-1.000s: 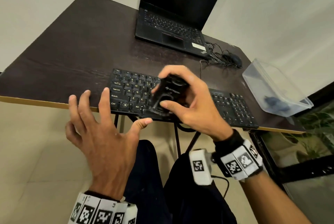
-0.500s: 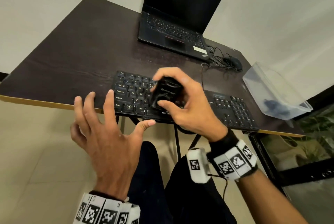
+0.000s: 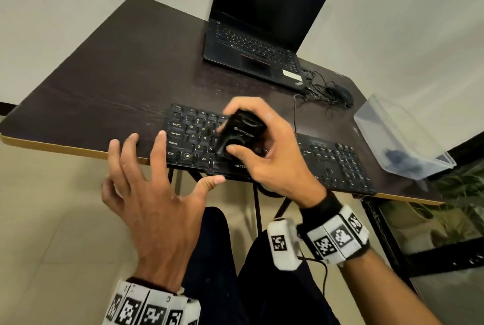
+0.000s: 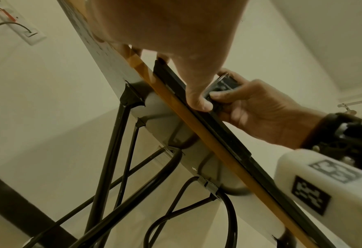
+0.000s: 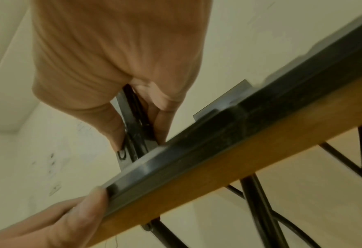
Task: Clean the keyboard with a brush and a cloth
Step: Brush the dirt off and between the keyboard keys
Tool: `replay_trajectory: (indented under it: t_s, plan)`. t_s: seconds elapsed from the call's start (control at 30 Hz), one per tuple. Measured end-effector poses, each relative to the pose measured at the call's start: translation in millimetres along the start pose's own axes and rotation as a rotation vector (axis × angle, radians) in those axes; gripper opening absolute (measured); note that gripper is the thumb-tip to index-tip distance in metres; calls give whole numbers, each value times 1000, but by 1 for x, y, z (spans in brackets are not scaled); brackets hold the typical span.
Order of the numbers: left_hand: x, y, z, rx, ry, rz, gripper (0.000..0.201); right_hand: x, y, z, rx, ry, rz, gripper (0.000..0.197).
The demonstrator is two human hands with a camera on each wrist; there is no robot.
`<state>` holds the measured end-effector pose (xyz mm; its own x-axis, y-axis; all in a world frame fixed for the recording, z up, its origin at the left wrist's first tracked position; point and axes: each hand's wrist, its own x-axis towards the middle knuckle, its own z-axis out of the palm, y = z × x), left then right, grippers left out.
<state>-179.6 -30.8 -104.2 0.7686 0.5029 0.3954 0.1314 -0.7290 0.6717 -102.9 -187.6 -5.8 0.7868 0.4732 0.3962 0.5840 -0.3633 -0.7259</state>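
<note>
The flat black plastic keyboard [image 3: 264,151] overhangs the near edge of the dark wooden table [image 3: 104,83]. The right hand [image 3: 269,157] clenches a stubby black brush [image 3: 239,134] over its letter keys. The left hand [image 3: 157,193], fingers spread, steadies its near-left corner. A hard stroke could push the keyboard off. The bristles are hidden, and I see no cloth.

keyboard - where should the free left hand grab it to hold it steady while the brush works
Take the keyboard by its left end, coming from the near left corner: thumb on the front lip, fingers flat on the top edge by the Ctrl key. That end sits at the table edge, right by the open left hand, and lies away from the brush the right hand grips over the middle.
</note>
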Motion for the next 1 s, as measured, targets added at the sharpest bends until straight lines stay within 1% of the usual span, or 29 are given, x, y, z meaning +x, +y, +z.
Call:
replay_trajectory:
  t_s: [0.07,0.17,0.23,0.3,0.37,0.47,0.57,0.63,0.7,0.77,0.8,0.87,0.93,1.0]
  plan:
    - [0,1,0,4,1,0,107,6,-2,5,-7,-12,-16,56]
    - [-1,0,0,7,-6,1,107,-5,6,-19,-59,-12,10,56]
    - [-1,0,0,11,-14,3,106,-18,13,-41,-91,42,85,57]
    - [1,1,0,1,-11,-13,108,-25,15,-50,-99,106,127,58]
    - [0,2,0,-8,-17,-19,109,-20,11,-39,-87,121,92,59]
    - [0,1,-1,-17,-18,-11,108,1,0,-1,-30,70,1,57]
    - [0,0,-1,-17,-19,-12,106,20,-12,24,-31,17,-19,57]
    - [0,0,-1,0,-20,-2,105,20,-11,16,-75,-2,-16,57]
    - [0,-1,-1,7,-15,-1,106,9,-3,-5,-119,3,6,58]
    - [1,0,-2,8,-19,-6,108,-9,7,-33,-156,64,85,59]
    - [1,1,-2,4,-19,-11,109,-20,12,-46,-170,115,132,60]
    - [1,3,-1,-3,-17,-24,110,-37,17,-61,-178,214,176,60]
    - [1,3,-1,-10,-17,-26,110,-42,17,-61,-151,269,175,60]
    - [0,3,-1,-14,-22,-22,110,-33,13,-46,-71,255,135,59]
